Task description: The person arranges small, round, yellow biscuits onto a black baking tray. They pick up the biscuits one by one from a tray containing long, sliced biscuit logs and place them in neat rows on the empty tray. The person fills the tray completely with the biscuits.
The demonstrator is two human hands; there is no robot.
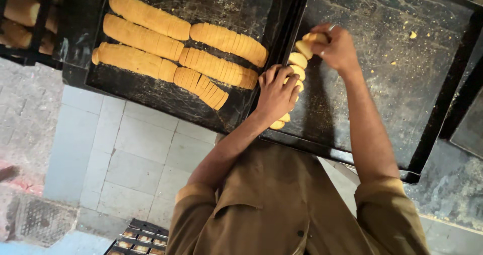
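On the left tray (151, 91) the sliced rusk loaves (166, 53) lie in rows, untouched. My left hand (275, 95) rests curled over the slices (297, 66) lined along the left edge of the right tray (402, 84), fingers pressing them lightly in place. My right hand (336, 46) pinches one slice (311, 42) at the far end of that line. They look light, dry and crumbly, so I judge a gentle grip by the flat edges suits them best.
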